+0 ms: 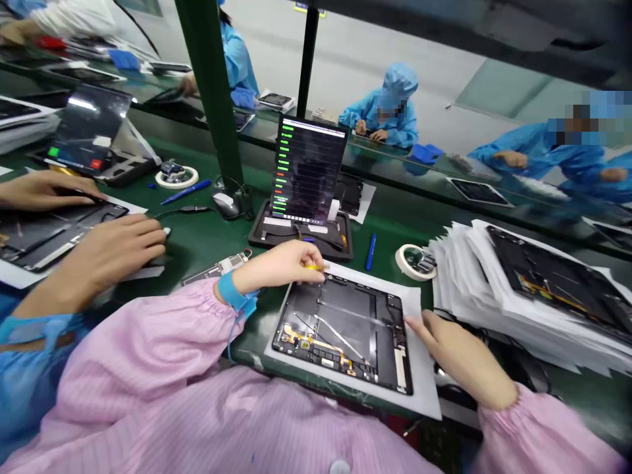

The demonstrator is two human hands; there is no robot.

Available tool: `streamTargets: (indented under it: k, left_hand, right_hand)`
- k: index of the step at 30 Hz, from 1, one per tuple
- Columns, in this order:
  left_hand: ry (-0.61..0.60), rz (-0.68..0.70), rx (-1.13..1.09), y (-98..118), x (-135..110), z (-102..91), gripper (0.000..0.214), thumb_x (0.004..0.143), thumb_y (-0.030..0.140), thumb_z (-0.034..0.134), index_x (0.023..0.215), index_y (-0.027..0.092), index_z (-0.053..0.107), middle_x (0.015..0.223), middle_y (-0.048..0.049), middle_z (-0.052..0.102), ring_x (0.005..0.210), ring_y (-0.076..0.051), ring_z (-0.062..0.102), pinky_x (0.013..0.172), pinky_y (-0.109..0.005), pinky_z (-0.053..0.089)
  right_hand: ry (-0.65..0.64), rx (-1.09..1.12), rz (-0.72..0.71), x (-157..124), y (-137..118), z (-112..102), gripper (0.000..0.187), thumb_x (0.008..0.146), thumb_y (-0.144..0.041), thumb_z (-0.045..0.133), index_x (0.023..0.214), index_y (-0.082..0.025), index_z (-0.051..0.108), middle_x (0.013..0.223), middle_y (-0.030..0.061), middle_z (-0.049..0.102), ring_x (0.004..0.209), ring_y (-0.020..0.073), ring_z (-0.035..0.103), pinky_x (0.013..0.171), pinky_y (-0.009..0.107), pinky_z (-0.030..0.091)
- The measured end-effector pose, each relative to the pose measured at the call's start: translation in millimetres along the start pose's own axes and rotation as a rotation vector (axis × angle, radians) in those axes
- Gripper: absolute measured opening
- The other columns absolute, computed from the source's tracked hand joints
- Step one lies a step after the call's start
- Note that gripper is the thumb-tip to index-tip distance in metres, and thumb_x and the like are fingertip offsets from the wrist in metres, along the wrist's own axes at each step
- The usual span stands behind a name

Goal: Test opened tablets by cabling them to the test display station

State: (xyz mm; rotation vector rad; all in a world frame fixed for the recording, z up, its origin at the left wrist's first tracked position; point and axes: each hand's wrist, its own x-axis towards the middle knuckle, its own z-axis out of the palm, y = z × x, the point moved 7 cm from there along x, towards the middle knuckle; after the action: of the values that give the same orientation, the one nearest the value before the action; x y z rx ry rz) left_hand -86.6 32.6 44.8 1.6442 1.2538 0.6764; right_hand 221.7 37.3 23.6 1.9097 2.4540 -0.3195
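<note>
An opened tablet chassis (345,329) lies on a white sheet (424,388) in front of me, its boards and a gold flex cable showing. My left hand (281,263), in a pink sleeve with a blue wrist strap, is closed on a thin yellow tool (316,266) whose tip rests at the chassis's top edge. My right hand (454,355) lies at the chassis's right edge, fingers stretched out and touching the frame.
A tablet with a lit test screen (306,168) stands in a black cradle behind the chassis. Tape rolls (415,260), a blue pen (370,251) and a stack of sheeted chassis (543,289) lie right. A co-worker's hands (113,247) work on another chassis at left.
</note>
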Motion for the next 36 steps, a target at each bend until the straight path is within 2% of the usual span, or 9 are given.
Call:
streamTargets:
  k: [2, 4, 6, 7, 10, 14, 19, 30, 36]
  left_hand:
    - [-0.151, -0.032, -0.087, -4.2, -1.0, 17.1, 0.022, 0.072, 0.029, 0.064, 0.087, 0.014, 0.066, 0.076, -0.0029, 0.068, 0.066, -0.012, 0.061, 0.061, -0.022, 0.047]
    - [-0.204, -0.075, -0.090, -10.7, 0.1, 28.5, 0.017, 0.074, 0.026, 0.060, 0.083, 0.014, 0.068, 0.073, -0.0027, 0.068, 0.062, -0.011, 0.060, 0.058, -0.020, 0.046]
    - [-0.180, -0.101, -0.026, -17.5, 3.2, 33.3, 0.016, 0.075, 0.025, 0.058, 0.079, 0.013, 0.070, 0.070, -0.0028, 0.068, 0.057, -0.010, 0.059, 0.053, -0.019, 0.044]
    - [-0.159, -0.106, 0.021, -20.5, 4.7, 34.1, 0.017, 0.075, 0.024, 0.058, 0.078, 0.013, 0.071, 0.068, -0.0028, 0.067, 0.055, -0.010, 0.058, 0.052, -0.018, 0.042]
    - [-0.126, -0.142, 0.115, -28.6, 6.5, 34.5, 0.020, 0.073, 0.022, 0.057, 0.082, 0.013, 0.073, 0.062, -0.0020, 0.066, 0.051, -0.010, 0.057, 0.049, -0.018, 0.040]
    - [-0.141, -0.182, 0.156, -32.5, 4.4, 36.4, 0.022, 0.069, 0.019, 0.055, 0.080, 0.014, 0.073, 0.063, -0.0021, 0.067, 0.051, -0.011, 0.056, 0.049, -0.019, 0.039]
    - [-0.091, -0.135, 0.252, -27.5, 4.4, 37.2, 0.021, 0.064, 0.018, 0.056, 0.074, 0.016, 0.074, 0.070, -0.0024, 0.071, 0.061, -0.013, 0.059, 0.055, -0.021, 0.040]
    - [-0.122, -0.083, 0.279, -25.0, 4.8, 41.3, 0.019, 0.067, 0.024, 0.059, 0.075, 0.017, 0.075, 0.069, -0.0019, 0.070, 0.059, -0.013, 0.057, 0.057, -0.022, 0.039]
    - [-0.040, -0.058, 0.367, -19.4, 1.0, 43.0, 0.016, 0.068, 0.021, 0.058, 0.071, 0.018, 0.073, 0.069, -0.0017, 0.070, 0.063, -0.015, 0.059, 0.059, -0.022, 0.040]
  right_hand:
    - [0.095, -0.126, 0.003, 3.9, -12.6, -16.6, 0.039, 0.087, -0.059, 0.042, 0.074, -0.024, 0.052, 0.057, 0.0049, 0.057, 0.053, 0.0283, 0.057, 0.049, 0.036, 0.038]
    - [0.160, -0.010, -0.176, 10.6, -52.4, -21.1, 0.026, 0.090, -0.047, 0.047, 0.083, -0.024, 0.055, 0.070, 0.0051, 0.062, 0.064, 0.0261, 0.060, 0.056, 0.036, 0.042]
    - [0.084, 0.218, -0.440, 16.4, -103.6, -6.9, 0.013, 0.090, -0.034, 0.052, 0.089, -0.023, 0.058, 0.085, 0.0045, 0.064, 0.080, 0.0231, 0.060, 0.071, 0.035, 0.046]
    - [0.028, 0.309, -0.524, 19.1, -125.1, 4.0, 0.008, 0.088, -0.029, 0.055, 0.090, -0.023, 0.059, 0.089, 0.0042, 0.063, 0.085, 0.0220, 0.058, 0.076, 0.034, 0.045]
    - [-0.006, 0.428, -0.533, 30.0, -157.8, 32.0, 0.008, 0.081, -0.020, 0.065, 0.085, -0.021, 0.059, 0.084, 0.0019, 0.060, 0.083, 0.0199, 0.055, 0.077, 0.034, 0.043]
    - [0.016, 0.476, -0.505, 33.9, -159.8, 44.4, 0.009, 0.082, -0.018, 0.065, 0.077, -0.020, 0.058, 0.077, -0.0003, 0.056, 0.078, 0.0183, 0.052, 0.075, 0.033, 0.039]
    - [0.028, 0.493, -0.529, 31.4, -155.3, 40.3, 0.008, 0.085, -0.022, 0.060, 0.078, -0.020, 0.057, 0.077, -0.0001, 0.056, 0.078, 0.0184, 0.051, 0.074, 0.033, 0.037]
    - [0.015, 0.480, -0.524, 31.6, -157.3, 40.7, 0.008, 0.083, -0.019, 0.061, 0.077, -0.020, 0.056, 0.076, -0.0003, 0.055, 0.078, 0.0188, 0.050, 0.073, 0.032, 0.036]
    - [0.020, 0.504, -0.534, 30.8, -155.0, 41.8, 0.007, 0.083, -0.019, 0.058, 0.077, -0.021, 0.055, 0.079, 0.0006, 0.055, 0.079, 0.0201, 0.050, 0.074, 0.034, 0.037]
